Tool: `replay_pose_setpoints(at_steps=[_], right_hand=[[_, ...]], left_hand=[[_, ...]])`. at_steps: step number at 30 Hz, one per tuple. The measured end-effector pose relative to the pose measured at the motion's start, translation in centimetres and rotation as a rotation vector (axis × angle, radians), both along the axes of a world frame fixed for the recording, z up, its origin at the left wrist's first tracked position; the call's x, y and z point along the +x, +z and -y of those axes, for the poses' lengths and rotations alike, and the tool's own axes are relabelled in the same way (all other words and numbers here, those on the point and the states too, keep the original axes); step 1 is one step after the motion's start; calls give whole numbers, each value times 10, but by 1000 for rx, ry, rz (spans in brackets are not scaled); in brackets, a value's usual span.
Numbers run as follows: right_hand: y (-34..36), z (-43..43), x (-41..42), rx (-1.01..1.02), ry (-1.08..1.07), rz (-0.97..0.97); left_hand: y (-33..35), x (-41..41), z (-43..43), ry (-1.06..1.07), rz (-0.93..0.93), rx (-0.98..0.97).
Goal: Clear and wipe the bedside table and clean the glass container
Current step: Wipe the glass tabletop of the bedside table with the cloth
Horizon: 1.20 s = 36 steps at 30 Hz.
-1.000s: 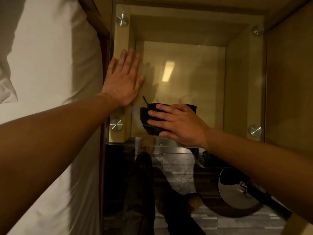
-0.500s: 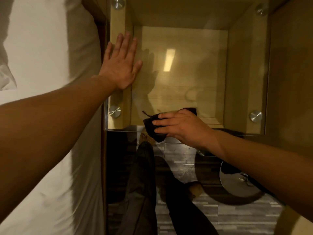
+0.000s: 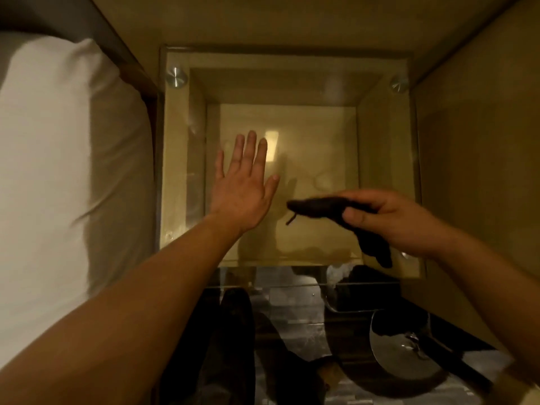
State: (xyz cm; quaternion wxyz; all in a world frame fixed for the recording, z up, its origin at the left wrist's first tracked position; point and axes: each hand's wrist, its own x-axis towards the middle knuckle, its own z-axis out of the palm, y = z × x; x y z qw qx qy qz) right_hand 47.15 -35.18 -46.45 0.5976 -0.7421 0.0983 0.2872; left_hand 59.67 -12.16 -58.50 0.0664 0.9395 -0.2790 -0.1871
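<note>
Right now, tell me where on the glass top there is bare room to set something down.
The glass top is bare along the back between the two rear metal studs, and across its middle and right side up to the wall. The left hand covers the left-centre; the right hand, gripping the dark cloth, crowds the front right.

White pillow point(image 3: 58, 159) at left, round metal object point(image 3: 406, 349) on grey plank floor point(image 3: 295, 299)
</note>
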Motion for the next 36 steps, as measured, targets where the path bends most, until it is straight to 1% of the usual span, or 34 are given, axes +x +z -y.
replay_pose_setpoints(at_steps=[2,4,7,9,11,12,14,15,20,24,27,31,36], right_hand=[[-1,18,30,-73,-113,88],[-6,32,66,-173,-170,212],[-26,47,121,-321,-137,355],[-44,56,158,-487,-13,462],[-57,59,190,-654,195,539],[-64,60,202,-756,309,544],[-74,64,217,-961,495,482],[-77,65,220,-1006,546,445],[-91,69,227,-975,595,439],[-100,65,221,-1025,598,532],[-101,65,213,-1021,629,568],[-111,59,184,-1053,643,661],[-117,53,139,-1047,684,669]], left_hand=[[-4,-2,0,-4,30,16],[-6,-2,0,-2,38,15],[-5,-2,2,-4,29,34],[-6,-2,1,-8,23,34],[-6,-2,1,-4,30,30],[-7,-2,1,-5,31,34],[-10,-1,2,-7,29,45],[-10,-1,2,-5,33,46],[-14,-1,1,4,27,9],[-14,-2,1,2,28,8],[-13,-2,2,-4,27,21],[-11,-1,2,-3,34,50],[-9,-1,4,3,31,75]])
